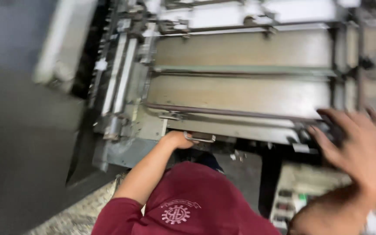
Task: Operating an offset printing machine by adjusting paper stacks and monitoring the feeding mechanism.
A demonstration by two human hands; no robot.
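Observation:
I look down on a large metal machine (pixel 131 122) with a flat brown bed (pixel 240 93) crossed by metal bars. My left hand (pixel 177 140) reaches forward from a maroon sleeve and is closed around a small metal handle (pixel 202 139) on the machine's front edge. My right hand (pixel 362 150) is blurred at the right, fingers spread, over the machine's front right corner. It holds nothing; whether it touches the frame I cannot tell. My maroon shirt (pixel 192 200) fills the bottom centre.
A pale control panel (pixel 301 196) with small buttons sits below my right hand. Rails and brackets (pixel 118 74) run along the machine's left side. Dark grey floor (pixel 18 139) lies to the left, with speckled floor (pixel 79 213) at the bottom left.

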